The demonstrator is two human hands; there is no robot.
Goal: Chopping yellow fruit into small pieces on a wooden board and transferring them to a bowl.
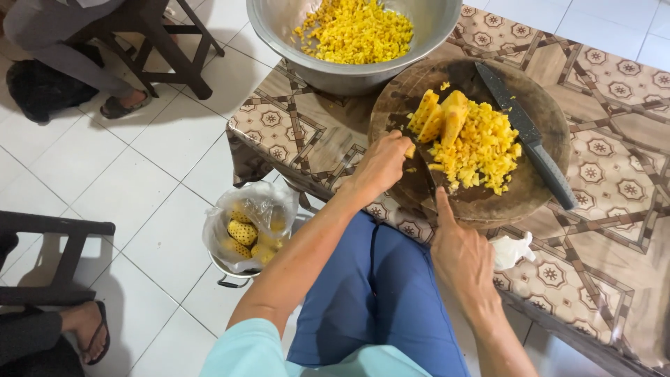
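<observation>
Right hand (457, 255) grips a knife at the near edge of the round chopping board (541, 98); left hand (382, 164) pinches a fruit piece there. Diced yellow fruit (481, 150) heaps mid-board — three wedges (438, 115) remain uncut. Beyond the board, the metal bowl (279, 31) already holds much dice.

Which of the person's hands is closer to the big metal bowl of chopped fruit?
The left. The left hand rests at the cutting board's near-left edge, just below the bowl. The right hand is farther back, at the board's near rim.
</observation>
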